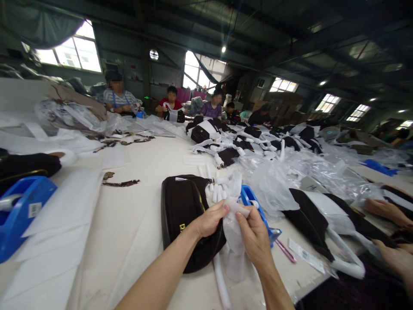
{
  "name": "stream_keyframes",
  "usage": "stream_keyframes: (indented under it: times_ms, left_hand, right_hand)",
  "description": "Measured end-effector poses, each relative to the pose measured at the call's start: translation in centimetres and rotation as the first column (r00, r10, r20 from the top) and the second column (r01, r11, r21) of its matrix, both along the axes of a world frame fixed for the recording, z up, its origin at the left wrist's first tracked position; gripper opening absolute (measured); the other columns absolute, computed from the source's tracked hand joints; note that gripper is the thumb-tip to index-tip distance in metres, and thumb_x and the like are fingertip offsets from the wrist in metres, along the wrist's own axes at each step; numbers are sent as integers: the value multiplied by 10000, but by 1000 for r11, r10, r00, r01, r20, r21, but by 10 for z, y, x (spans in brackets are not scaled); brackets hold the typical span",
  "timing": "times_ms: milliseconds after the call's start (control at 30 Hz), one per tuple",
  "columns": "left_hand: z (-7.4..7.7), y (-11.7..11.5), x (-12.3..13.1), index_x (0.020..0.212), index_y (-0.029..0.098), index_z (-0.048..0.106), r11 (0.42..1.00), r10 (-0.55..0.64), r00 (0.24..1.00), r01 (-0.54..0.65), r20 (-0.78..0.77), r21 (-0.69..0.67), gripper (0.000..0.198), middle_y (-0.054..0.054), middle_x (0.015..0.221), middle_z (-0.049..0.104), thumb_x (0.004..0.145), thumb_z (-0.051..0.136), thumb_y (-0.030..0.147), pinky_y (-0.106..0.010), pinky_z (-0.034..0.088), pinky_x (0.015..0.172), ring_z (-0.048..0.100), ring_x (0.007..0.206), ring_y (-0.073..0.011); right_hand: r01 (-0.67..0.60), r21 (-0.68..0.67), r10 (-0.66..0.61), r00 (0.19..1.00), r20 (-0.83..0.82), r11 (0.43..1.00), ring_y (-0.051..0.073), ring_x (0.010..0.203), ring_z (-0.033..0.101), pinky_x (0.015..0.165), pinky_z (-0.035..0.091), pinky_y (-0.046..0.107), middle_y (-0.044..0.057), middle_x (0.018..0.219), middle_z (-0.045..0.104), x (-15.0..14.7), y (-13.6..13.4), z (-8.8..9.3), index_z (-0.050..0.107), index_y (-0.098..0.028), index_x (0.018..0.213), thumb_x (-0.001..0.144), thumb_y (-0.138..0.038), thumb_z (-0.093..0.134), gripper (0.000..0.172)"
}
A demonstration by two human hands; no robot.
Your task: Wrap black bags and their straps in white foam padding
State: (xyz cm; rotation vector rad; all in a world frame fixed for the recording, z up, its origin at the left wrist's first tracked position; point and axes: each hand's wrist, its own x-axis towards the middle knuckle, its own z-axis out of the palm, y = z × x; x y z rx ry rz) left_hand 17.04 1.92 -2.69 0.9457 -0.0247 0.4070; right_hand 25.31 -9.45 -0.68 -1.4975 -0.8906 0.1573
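Both my hands pinch a piece of white foam wrap [234, 241] that hangs down at the right side of a black bag [182, 202]. My left hand [209, 219] crosses in front of the bag, thumb and fingers closed on the wrap's upper left edge. On the other side my right hand [254, 228] is closed on its upper right edge. The bag stands on the table with gold-coloured hardware on its front. Several short white foam rolls [219, 193] lie behind my hands. A blue tape dispenser [248, 193] is partly hidden behind my right hand.
White foam sheets [64, 224] and another blue tape dispenser [24, 211] are at the left. Chains [121, 182] lie mid-table. Wrapped black bags [206, 129] are heaped farther back. At right a co-worker's hands [390, 213] handle a bag, near a pink tool [285, 250]. Several people sit opposite.
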Motion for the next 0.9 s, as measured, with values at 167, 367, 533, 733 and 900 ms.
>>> stream_keyframes:
  times_ms: [167, 367, 533, 733, 900]
  left_hand:
    - [-1, -3, 1, 1208, 138, 618, 999, 24, 1000, -24, -20, -22, 606, -86, 1027, 668, 752, 741, 517, -324, 410, 893, 593, 933, -206]
    - [1, -7, 5, 1122, 116, 636, 994, 109, 989, -110, -96, -13, 624, -47, 871, 653, 670, 797, 516, -265, 407, 737, 561, 783, -159]
    - [8, -11, 5, 1067, 118, 630, 983, 177, 979, -181, -99, -37, 572, -41, 853, 653, 659, 807, 478, -256, 408, 700, 559, 732, -145]
    - [10, -6, 5, 1090, 136, 625, 981, 186, 978, -189, -95, -29, 532, -49, 917, 669, 691, 795, 444, -262, 423, 727, 586, 767, -157]
    - [13, -8, 4, 1088, 138, 624, 987, 154, 985, -157, -83, -31, 566, -51, 893, 669, 669, 808, 472, -260, 420, 720, 585, 759, -160]
  right_hand:
    - [-75, -31, 70, 987, -148, 997, 210, 776, 617, 702, 523, 342, 31, 840, 677, 6, 4, -2, 621, -223, 981, 818, -536, 613, 353]
    - [-99, 45, 107, 957, -269, 994, 191, 677, 606, 626, 514, 324, 9, 740, 657, 10, 7, 1, 638, -203, 953, 786, -505, 669, 347]
    - [-126, 97, 156, 890, -429, 987, 179, 668, 617, 636, 513, 316, -7, 736, 667, 4, 11, 10, 613, -211, 855, 737, -459, 731, 299]
    - [-118, 129, 163, 888, -431, 985, 166, 613, 603, 613, 502, 309, -7, 703, 678, 4, 12, 17, 601, -209, 765, 697, -448, 755, 293]
    - [-47, 112, 85, 925, -370, 993, 150, 588, 553, 572, 459, 283, -8, 658, 651, 10, 10, 14, 609, -199, 728, 657, -442, 779, 305]
